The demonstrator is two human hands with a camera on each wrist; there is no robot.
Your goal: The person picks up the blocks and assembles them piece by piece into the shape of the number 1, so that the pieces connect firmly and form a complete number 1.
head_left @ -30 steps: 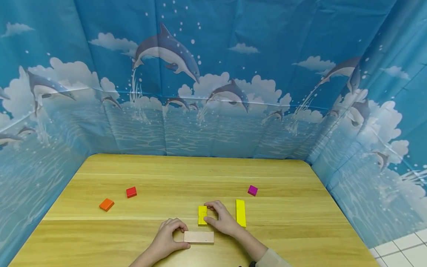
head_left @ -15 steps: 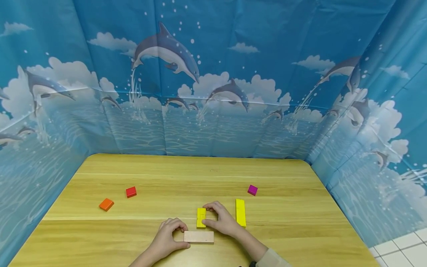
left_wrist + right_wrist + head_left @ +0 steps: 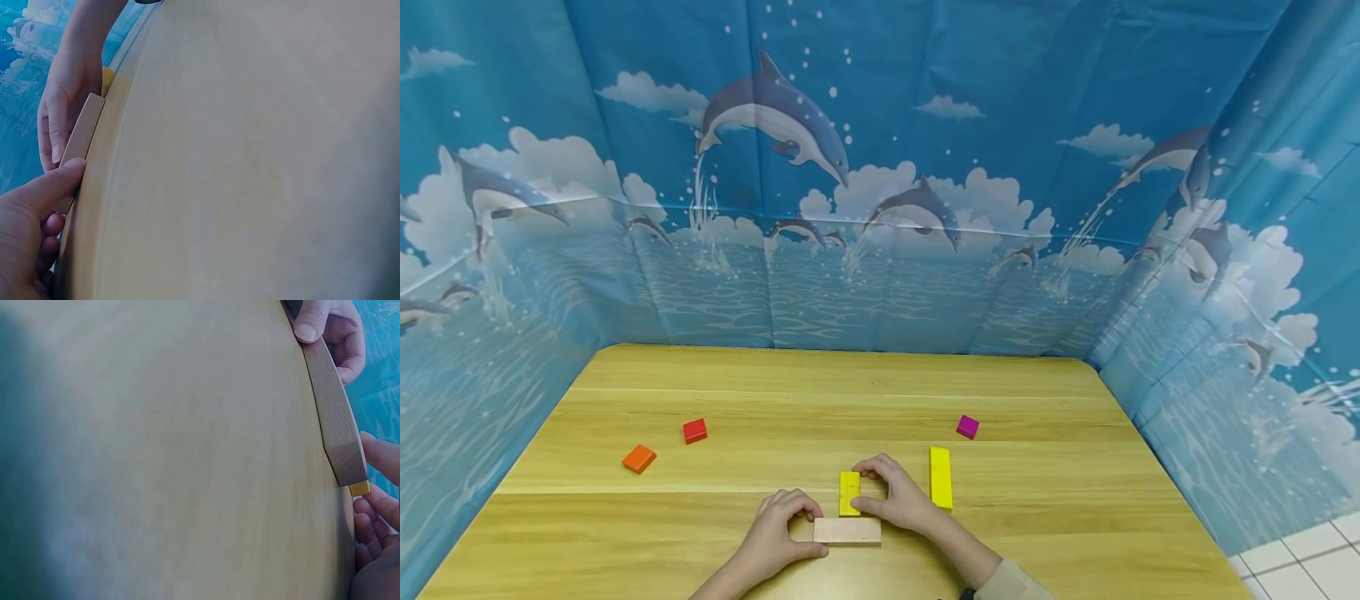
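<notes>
My left hand (image 3: 777, 529) grips the left end of a plain wooden block (image 3: 847, 531), fingers at its far side and thumb at its near corner. The block lies crosswise on the table. Just beyond it lies a shorter yellow block (image 3: 849, 493) with seam lines on top, its near end right at the wooden block's far edge. My right hand (image 3: 901, 500) holds this yellow block from the right, thumb at its side and fingertips at its far corner. In the right wrist view, the wooden block (image 3: 334, 412) hides most of the yellow block (image 3: 359, 488).
A longer yellow block (image 3: 941, 477) lies just right of my right hand. Farther back is a purple block (image 3: 967, 427). A red block (image 3: 696, 431) and an orange block (image 3: 639, 459) lie to the left. A dolphin-print curtain (image 3: 880, 275) surrounds the table (image 3: 1037, 433).
My right hand has slid the shorter yellow block toward me and slightly left, up to the wooden block. The left hand and the wooden block have stayed in place.
</notes>
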